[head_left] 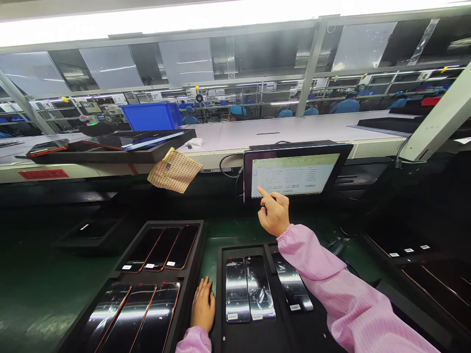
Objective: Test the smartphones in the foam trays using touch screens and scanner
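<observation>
My right hand (pixel 274 212) is raised to a monitor (pixel 298 172), its index finger stretched out at the lower left of the lit screen; the other fingers are curled with nothing visible in them. Whether the fingertip touches the glass I cannot tell. Flat on the green surface (pixel 217 229) lies my left hand (pixel 203 304), fingers stretched out, between two black trays. The left tray (pixel 201 235) holds several phones (pixel 154 309) with orange edges and white labels. In the right tray (pixel 221 274) are phones (pixel 237 289) with shiny dark faces; my right sleeve partly covers it.
A white shelf (pixel 228 132) runs behind the monitor, bearing a blue bin (pixel 152 116) and a black tray of devices (pixel 147 156). A patterned sheet (pixel 174 170) hangs from its edge. More phones (pixel 408 252) lie at right. Co-workers in blue caps sit beyond.
</observation>
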The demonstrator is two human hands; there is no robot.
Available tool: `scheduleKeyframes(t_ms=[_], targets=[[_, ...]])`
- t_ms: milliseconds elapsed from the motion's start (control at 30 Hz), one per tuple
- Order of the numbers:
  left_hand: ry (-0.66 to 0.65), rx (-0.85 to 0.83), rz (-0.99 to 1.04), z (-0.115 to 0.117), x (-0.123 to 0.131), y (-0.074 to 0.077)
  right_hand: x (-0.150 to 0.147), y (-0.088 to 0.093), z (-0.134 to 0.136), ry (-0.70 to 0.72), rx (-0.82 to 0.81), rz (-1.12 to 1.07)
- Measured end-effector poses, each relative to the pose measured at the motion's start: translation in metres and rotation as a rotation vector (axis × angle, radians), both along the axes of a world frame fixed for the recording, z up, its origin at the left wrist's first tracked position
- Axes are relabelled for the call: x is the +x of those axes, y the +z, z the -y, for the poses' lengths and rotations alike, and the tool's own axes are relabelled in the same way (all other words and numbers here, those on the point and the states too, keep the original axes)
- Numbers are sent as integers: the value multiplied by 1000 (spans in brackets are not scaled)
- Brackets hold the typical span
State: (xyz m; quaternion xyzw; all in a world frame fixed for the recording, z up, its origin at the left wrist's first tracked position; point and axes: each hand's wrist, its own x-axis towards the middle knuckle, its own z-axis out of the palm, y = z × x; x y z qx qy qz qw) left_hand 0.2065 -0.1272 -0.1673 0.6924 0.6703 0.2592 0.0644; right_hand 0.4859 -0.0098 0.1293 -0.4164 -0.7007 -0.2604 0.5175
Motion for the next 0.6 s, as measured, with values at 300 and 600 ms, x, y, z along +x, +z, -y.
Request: scheduleKeyframes(t_ms=[300, 600], targets=[[0, 5, -24, 0, 0, -2, 0, -1, -1, -4, 8, 12], [-4, -12, -28, 0, 0, -1, -1, 1, -1, 5, 27, 16]])
